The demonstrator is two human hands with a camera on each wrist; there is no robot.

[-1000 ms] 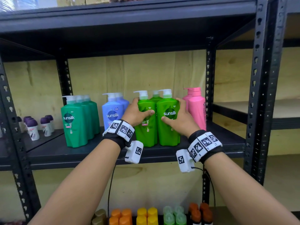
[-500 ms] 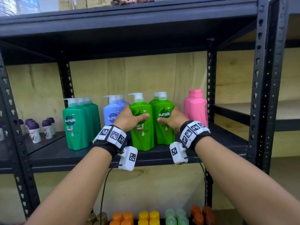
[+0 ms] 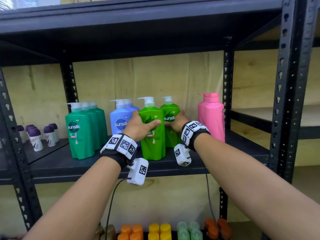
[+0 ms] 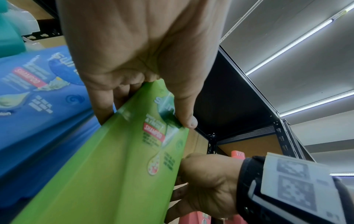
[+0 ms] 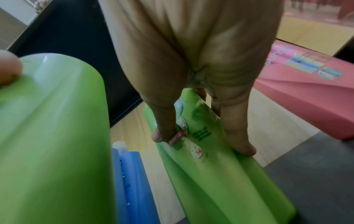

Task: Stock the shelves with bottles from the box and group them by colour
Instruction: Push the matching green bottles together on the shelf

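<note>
2 lime-green bottles upright on shelf.

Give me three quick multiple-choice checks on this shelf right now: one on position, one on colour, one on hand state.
1. What stands directly left of the light green bottles?
A. pink bottles B. blue bottles C. dark green bottles
2. What colour are the bottles nearest the right upright?
A. pink B. orange C. blue
3. The left hand is:
A. hanging idle B. gripping a light green bottle C. on a pink bottle

Answers: B, the blue bottles adjoin them; A, pink bottles stand there; B, thumb and fingers wrap it.
</note>
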